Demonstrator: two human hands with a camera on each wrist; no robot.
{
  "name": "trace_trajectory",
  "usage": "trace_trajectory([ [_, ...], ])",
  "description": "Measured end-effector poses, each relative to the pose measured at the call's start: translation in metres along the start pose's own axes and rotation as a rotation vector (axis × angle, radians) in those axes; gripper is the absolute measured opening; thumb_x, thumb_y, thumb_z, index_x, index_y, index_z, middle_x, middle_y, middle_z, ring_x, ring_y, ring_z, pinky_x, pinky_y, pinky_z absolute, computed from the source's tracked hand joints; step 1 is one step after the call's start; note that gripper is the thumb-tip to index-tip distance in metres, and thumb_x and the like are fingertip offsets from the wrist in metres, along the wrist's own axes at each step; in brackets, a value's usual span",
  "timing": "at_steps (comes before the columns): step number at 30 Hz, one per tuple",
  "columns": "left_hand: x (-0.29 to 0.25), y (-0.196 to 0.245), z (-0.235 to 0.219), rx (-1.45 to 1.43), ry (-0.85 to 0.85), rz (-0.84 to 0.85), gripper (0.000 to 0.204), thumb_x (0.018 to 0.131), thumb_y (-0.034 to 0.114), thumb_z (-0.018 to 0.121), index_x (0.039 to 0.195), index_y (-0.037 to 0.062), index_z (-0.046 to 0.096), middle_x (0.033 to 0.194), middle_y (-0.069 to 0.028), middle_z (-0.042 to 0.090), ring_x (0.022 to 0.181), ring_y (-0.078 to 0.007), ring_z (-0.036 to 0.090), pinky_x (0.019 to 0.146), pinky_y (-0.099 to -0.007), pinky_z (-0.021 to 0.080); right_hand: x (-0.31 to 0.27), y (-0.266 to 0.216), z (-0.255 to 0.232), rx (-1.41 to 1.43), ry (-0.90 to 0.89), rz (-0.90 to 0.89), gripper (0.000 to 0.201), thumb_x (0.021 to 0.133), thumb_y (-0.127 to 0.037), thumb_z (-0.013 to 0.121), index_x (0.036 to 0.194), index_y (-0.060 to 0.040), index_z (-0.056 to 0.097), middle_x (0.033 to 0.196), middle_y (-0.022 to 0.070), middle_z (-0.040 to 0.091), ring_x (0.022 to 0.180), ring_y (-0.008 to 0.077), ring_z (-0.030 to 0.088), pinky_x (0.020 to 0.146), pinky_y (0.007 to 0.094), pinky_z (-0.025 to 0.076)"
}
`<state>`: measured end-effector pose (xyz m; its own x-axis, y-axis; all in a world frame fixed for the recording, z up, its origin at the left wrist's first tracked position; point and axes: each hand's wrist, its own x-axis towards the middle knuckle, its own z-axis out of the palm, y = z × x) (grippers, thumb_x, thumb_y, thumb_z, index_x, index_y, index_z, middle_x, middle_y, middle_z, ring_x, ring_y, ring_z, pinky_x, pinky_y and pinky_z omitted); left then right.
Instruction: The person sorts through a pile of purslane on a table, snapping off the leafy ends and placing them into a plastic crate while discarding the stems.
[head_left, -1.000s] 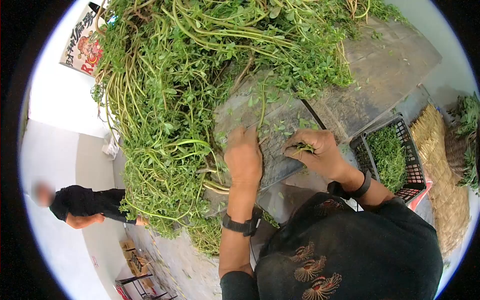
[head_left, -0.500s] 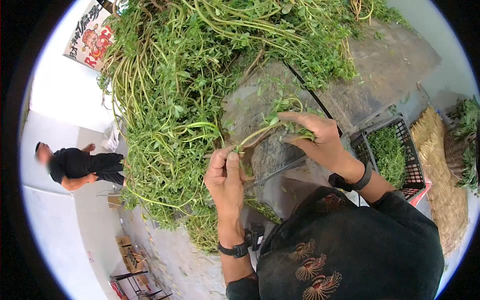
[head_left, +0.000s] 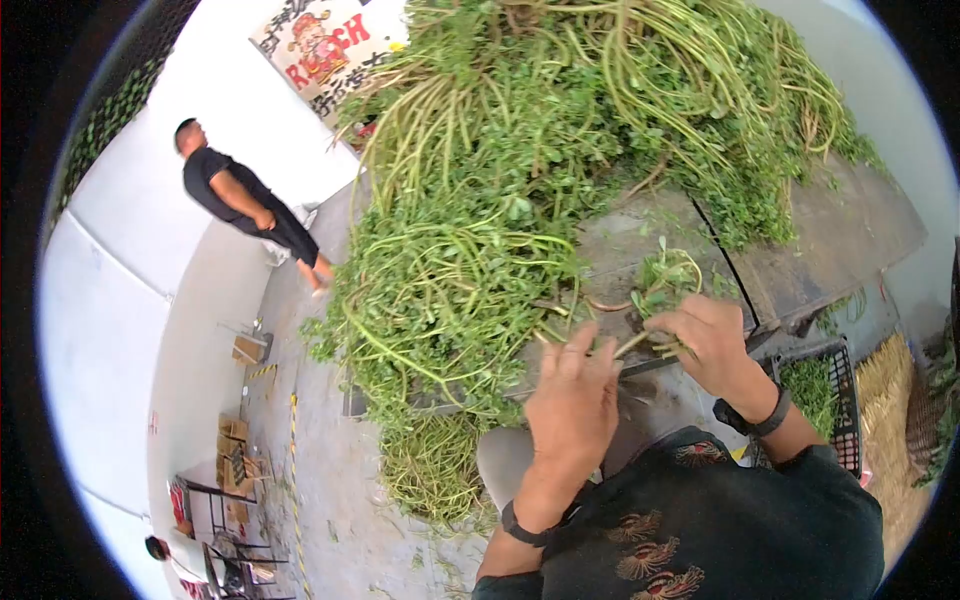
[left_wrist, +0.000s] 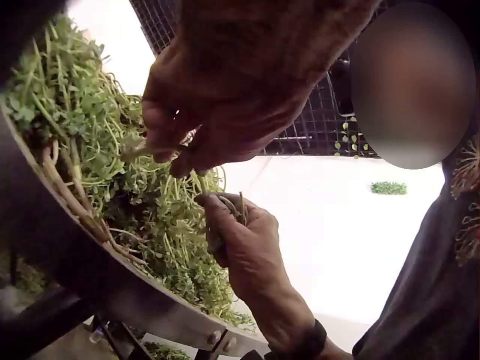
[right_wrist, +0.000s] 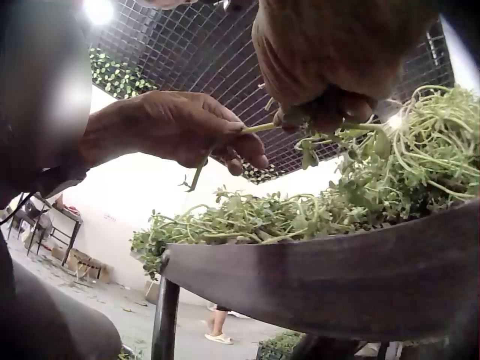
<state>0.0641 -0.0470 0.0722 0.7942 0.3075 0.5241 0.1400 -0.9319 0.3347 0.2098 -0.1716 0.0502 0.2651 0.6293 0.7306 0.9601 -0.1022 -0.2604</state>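
Pinched in the left hand, between thumb and fingers: one end of a green stem. Its other end runs into the right hand, whose fingers curl round leafy sprigs. Position: stem spans the gap between the hands, near the front edge of the table; large pile of greens lies beyond and to the left.

Right wrist view: stem bridge clear from below; short green piece hangs under the left hand, not made out in the head view. Fingertips of the right hand in shadow there.

Left wrist view: stem ends poke up from the right hand; thick brownish stems lie along the table rim.

Head view only: black basket holding greens, beside a straw mat; a standing person in black, seen whole.
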Motion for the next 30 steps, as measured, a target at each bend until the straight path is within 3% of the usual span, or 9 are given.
trace_trajectory([
  [7,-0.031,-0.012,-0.001,-0.408,-0.135,-0.105,0.023,0.088,0.011,0.054,0.110,0.0050,0.059,0.081,-0.0138,0.062,0.063,-0.0257,0.062,0.058,-0.0317,0.049,0.000,-0.032,0.009,0.219,0.016,-0.105,0.019,0.066,-0.010,0.064,0.085,-0.0106,0.065,0.063,0.0056,0.050,0.054,0.0237,0.051,0.046,0.0331,0.039],
  [11,-0.045,-0.025,0.008,-0.676,0.069,-0.186,0.023,0.093,0.016,0.050,0.110,0.0031,0.059,0.064,-0.0066,0.053,0.054,-0.0100,0.052,0.051,-0.0269,0.044,-0.003,-0.042,0.016,0.043,0.136,-0.078,0.014,0.063,-0.001,0.062,0.077,-0.0040,0.063,0.071,0.0103,0.057,0.062,0.0264,0.054,0.054,0.0336,0.042],
  [13,-0.049,-0.029,0.002,-0.791,0.080,-0.329,0.024,0.094,0.018,0.047,0.109,0.0022,0.058,0.061,-0.0029,0.049,0.052,-0.0081,0.046,0.049,-0.0250,0.041,-0.002,-0.044,0.024,0.221,0.126,0.172,0.006,0.070,-0.003,0.061,0.076,-0.0016,0.061,0.075,0.0087,0.056,0.059,0.0201,0.050,0.053,0.0302,0.040],
  [14,-0.051,-0.029,-0.001,-0.763,0.130,-0.361,0.024,0.094,0.018,0.047,0.109,0.0022,0.058,0.061,-0.0029,0.049,0.052,-0.0081,0.046,0.049,-0.0250,0.041,-0.019,-0.021,0.033,0.631,0.010,0.448,0.012,0.081,-0.009,0.060,0.090,-0.0018,0.060,0.079,0.0041,0.057,0.061,0.0135,0.050,0.052,0.0278,0.040],
  [17,-0.053,-0.033,-0.003,-0.893,0.119,-0.332,0.024,0.095,0.020,0.046,0.101,0.0008,0.058,0.057,-0.0015,0.044,0.051,-0.0075,0.042,0.048,-0.0253,0.037,-0.022,-0.012,0.047,1.283,-0.005,0.671,0.025,0.088,-0.017,0.057,0.109,-0.0036,0.054,0.083,0.0012,0.057,0.064,0.0096,0.050,0.052,0.0254,0.040],
  [20,-0.058,-0.032,-0.003,-1.065,-0.112,-0.329,0.027,0.096,0.022,0.044,0.079,0.0009,0.048,0.055,-0.0024,0.041,0.053,-0.0083,0.043,0.049,-0.0284,0.036,-0.035,-0.001,0.065,1.178,-0.027,0.684,0.041,0.088,-0.024,0.060,0.121,-0.0039,0.046,0.085,0.0017,0.056,0.066,0.0118,0.051,0.055,0.0281,0.042],
  [23,-0.064,-0.036,0.007,-0.987,-0.071,-0.297,0.026,0.096,0.019,0.043,0.079,0.0007,0.047,0.054,-0.0066,0.046,0.051,-0.0159,0.048,0.050,-0.0326,0.038,-0.028,-0.017,0.068,1.086,0.065,0.677,0.032,0.088,-0.022,0.059,0.113,-0.0034,0.052,0.083,-0.0001,0.056,0.066,0.0138,0.051,0.059,0.0290,0.042],
  [25,-0.064,-0.039,0.013,-0.900,0.016,-0.268,0.024,0.095,0.017,0.043,0.079,0.0004,0.047,0.056,-0.0093,0.048,0.052,-0.0214,0.050,0.051,-0.0350,0.039,-0.013,-0.024,0.058,0.723,-0.286,0.489,0.018,0.087,-0.017,0.058,0.095,-0.0013,0.057,0.076,0.0029,0.054,0.064,0.0146,0.046,0.061,0.0278,0.039],
  [30,-0.062,-0.039,0.021,-0.805,0.034,-0.312,0.016,0.091,0.011,0.046,0.080,-0.0010,0.047,0.060,-0.0164,0.052,0.058,-0.0357,0.054,0.053,-0.0405,0.041,-0.007,-0.038,0.066,0.402,-0.227,0.171,0.015,0.080,-0.011,0.057,0.080,0.0025,0.051,0.065,0.0091,0.043,0.060,0.0191,0.037,0.057,0.0291,0.034],
])
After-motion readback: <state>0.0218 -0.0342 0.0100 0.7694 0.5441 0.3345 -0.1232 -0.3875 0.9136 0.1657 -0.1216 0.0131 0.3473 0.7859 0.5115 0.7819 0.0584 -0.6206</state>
